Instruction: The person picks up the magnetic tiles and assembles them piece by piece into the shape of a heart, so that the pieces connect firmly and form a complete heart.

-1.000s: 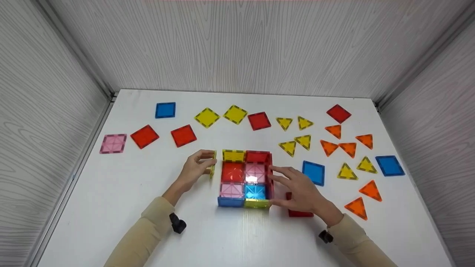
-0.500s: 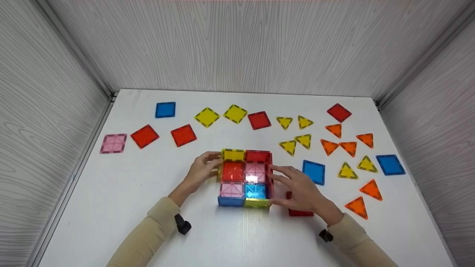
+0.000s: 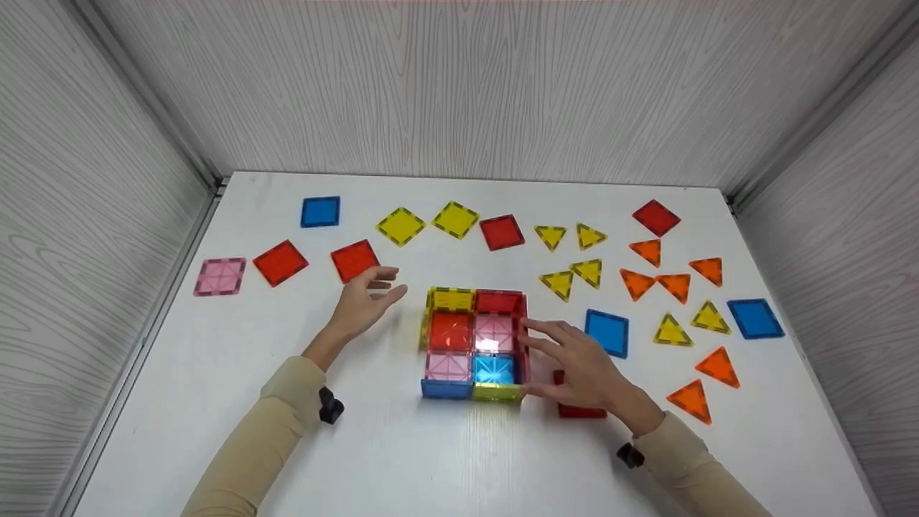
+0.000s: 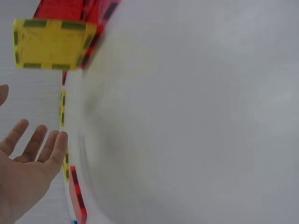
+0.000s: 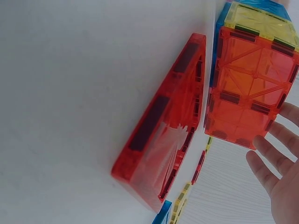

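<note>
A low open-topped box of translucent magnetic tiles stands mid-table, its floor red, pink and blue. A yellow square tile stands upright as the back part of its left wall; the front part of that side has no upright tile. My left hand is in the air left of the box, fingers apart and holding nothing, close to a flat red tile. My right hand rests its extended fingertips against the box's red right wall. Under that hand lies another red tile, partly hidden.
Red, yellow, blue and pink squares lie flat across the back and left, among them a pink tile. Yellow triangles and orange triangles are scattered on the right, with a blue square beside my right hand.
My left hand carried the yellow square rightward to the box's left side and let go of it there. It then drew back left and away from me. My right hand stayed put.
</note>
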A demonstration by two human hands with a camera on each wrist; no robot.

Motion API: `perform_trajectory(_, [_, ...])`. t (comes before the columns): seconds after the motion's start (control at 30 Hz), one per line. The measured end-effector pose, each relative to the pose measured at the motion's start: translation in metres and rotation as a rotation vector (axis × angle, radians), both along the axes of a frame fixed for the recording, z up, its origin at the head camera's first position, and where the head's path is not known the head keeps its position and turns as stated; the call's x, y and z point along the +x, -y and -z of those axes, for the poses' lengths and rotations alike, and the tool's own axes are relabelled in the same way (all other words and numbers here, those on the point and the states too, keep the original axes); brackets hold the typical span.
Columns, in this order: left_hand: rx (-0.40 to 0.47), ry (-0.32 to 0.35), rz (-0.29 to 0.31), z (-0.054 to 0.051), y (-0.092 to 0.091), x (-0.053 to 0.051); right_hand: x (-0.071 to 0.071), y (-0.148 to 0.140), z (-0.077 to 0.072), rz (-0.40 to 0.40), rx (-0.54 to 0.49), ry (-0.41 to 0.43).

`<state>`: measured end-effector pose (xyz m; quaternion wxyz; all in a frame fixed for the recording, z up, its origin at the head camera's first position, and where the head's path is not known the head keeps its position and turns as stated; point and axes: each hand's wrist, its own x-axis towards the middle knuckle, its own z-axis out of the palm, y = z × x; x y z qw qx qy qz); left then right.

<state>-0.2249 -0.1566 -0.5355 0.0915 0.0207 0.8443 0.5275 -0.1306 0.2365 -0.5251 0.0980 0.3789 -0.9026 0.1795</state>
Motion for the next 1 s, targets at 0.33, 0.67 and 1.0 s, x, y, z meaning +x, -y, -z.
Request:
perform_trajectory(0.33, [-0.370,-0.107,0.023,0.001,0.040,-0.045,-0.001,-0.001,0.000,-0.016,-0.019,-0.017])
perform_trajectory(0.67, [-0.471,-0.103,-0.001,0.008,0.049,-0.068,-0.001,-0.001,0.001,0.001,-0.013,0.003])
perform_trajectory(1.0, [-0.513,-0.085,0.005,0.017,0.051,-0.076,-0.001,-0.001,-0.001,-0.011,-0.009,-0.018])
